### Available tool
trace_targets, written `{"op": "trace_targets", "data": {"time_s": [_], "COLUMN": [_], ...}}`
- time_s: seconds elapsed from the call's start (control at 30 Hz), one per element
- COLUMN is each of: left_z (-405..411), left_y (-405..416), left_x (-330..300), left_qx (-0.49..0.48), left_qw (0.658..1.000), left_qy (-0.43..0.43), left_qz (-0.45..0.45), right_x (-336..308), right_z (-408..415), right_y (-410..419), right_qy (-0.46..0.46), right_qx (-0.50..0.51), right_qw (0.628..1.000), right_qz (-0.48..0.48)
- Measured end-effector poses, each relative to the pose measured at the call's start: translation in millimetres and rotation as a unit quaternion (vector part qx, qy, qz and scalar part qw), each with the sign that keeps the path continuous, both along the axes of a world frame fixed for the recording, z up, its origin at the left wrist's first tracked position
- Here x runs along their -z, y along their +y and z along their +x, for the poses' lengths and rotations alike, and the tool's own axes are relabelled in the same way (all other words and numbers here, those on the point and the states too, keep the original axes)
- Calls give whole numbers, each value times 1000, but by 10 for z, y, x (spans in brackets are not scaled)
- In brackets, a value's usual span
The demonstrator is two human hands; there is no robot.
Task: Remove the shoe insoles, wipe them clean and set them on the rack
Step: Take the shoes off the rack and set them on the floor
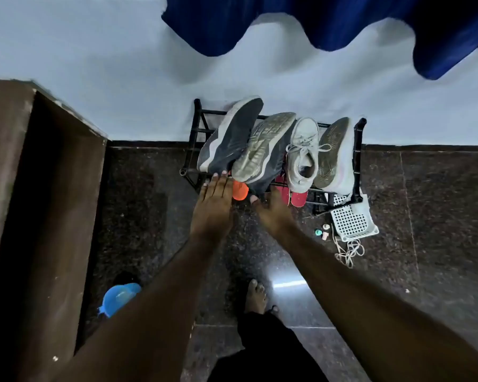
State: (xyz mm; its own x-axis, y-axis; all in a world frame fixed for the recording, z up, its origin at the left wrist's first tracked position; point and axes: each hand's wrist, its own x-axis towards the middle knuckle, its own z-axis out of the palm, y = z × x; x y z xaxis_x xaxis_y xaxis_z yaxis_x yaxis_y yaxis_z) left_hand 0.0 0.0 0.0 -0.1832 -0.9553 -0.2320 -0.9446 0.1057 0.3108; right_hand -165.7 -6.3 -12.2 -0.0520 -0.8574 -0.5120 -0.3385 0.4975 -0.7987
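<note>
Black metal rack (198,139), four shoes tipped up, apparently airing; red insoles (298,198) below; left hand (213,205) flat, empty; right hand (273,210) grip indeterminable.

Both forearms are seen bare and sleeveless, dark black trousers (262,354) are worn, and one foot (255,296) is unshod.

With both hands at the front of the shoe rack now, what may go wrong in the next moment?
1. The dark shoes lean tilted over the rack edge; the left hand touching there might tip one off.
2. The cord and small bottles on the floor by the white basket could trip the bare foot.
</note>
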Motion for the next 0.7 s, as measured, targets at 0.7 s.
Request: {"op": "trace_targets", "data": {"time_s": [0.7], "left_z": [-486], "left_y": [26], "left_x": [52], "left_qx": [-53], "left_qw": [963], "left_qy": [214], "left_qz": [-157], "right_x": [-426], "right_z": [-269], "right_y": [-191], "right_qy": [254], "right_qx": [-154], "right_qw": [919], "right_qz": [-260]}}
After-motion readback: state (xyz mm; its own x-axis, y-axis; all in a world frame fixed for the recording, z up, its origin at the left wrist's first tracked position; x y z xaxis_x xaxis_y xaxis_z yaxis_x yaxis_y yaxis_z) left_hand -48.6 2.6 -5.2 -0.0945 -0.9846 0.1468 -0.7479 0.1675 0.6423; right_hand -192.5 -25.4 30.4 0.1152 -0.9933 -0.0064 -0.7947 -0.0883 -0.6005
